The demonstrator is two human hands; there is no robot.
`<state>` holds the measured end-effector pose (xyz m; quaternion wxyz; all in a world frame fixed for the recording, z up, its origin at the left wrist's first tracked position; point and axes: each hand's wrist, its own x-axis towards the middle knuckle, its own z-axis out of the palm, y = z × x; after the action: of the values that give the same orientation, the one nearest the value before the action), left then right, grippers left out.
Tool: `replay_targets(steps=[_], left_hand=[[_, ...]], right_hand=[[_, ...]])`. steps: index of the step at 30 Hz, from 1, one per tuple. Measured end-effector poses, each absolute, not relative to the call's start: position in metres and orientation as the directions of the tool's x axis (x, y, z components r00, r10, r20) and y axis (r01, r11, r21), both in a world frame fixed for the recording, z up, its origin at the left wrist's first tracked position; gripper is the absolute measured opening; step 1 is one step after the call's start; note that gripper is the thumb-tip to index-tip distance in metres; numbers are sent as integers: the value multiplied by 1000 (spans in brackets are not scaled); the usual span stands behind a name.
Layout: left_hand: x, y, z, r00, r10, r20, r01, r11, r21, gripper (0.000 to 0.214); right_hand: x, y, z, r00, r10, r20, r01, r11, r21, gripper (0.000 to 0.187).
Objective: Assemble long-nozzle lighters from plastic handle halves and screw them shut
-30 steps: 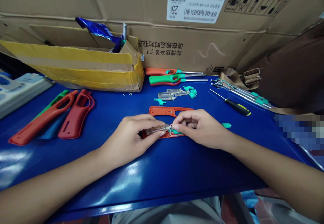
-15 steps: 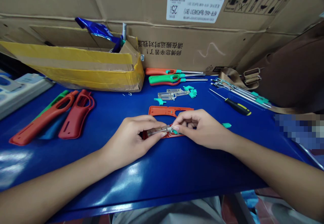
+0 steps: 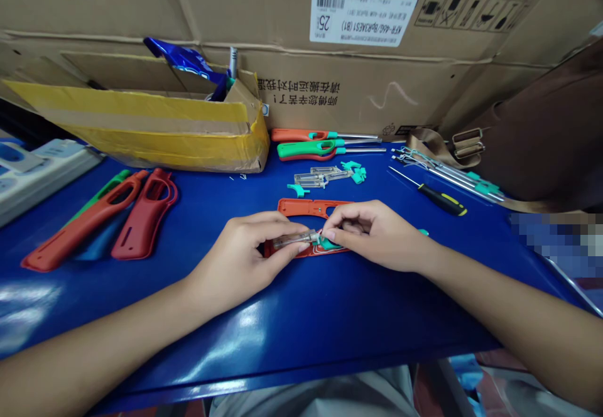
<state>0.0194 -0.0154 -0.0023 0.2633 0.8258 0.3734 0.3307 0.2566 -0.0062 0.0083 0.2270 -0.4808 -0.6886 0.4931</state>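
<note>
Glossy blue bench (image 3: pixel 330 323) under the lights, and look at that spread: red and orange plastic lighter shells (image 3: pixel 144 216) on the left, a yellow-taped carton (image 3: pixel 141 131) behind them, and a black-and-yellow screwdriver (image 3: pixel 443 200) out on the right!

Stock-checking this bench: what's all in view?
workbench: 1, blue, under everything
orange lighter shell: 2, left and under hands
red lighter shell: 1, dark red, left
green lighter shell: 1, left, partly hidden
long lighters: 2, orange and green, far edge
clear inserts: 3, mid-bench and left hand
teal triggers: several, mid-bench
screwdriver: 1, black and yellow, right
metal rods: several, teal-tipped, right
yellow-taped carton: 1, far left
brown bag: 1, far right
left hand: holds a clear insert
right hand: pinches a teal trigger
</note>
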Motion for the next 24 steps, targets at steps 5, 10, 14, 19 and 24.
replay_targets(steps=[5, 10, 14, 19, 24], left_hand=[[22, -17, -3, 475, 822, 314, 442, -531, 723, 14], [23, -17, -2, 467, 834, 295, 426, -504, 751, 13], [22, -17, -3, 461, 834, 303, 422, -506, 752, 15], [21, -18, -4, 466, 827, 316, 415, -519, 747, 15], [20, -16, -3, 502, 806, 315, 435, -549, 714, 15]], right_hand=[[254, -9, 5, -386, 906, -175, 410, -2, -912, 18], [253, -10, 4, -374, 909, -183, 377, -31, -926, 17], [253, -10, 2, -373, 910, -181, 348, -44, -937, 16], [251, -12, 3, -371, 910, -186, 349, -50, -936, 17], [250, -11, 4, -386, 913, -129, 405, 42, -914, 13]])
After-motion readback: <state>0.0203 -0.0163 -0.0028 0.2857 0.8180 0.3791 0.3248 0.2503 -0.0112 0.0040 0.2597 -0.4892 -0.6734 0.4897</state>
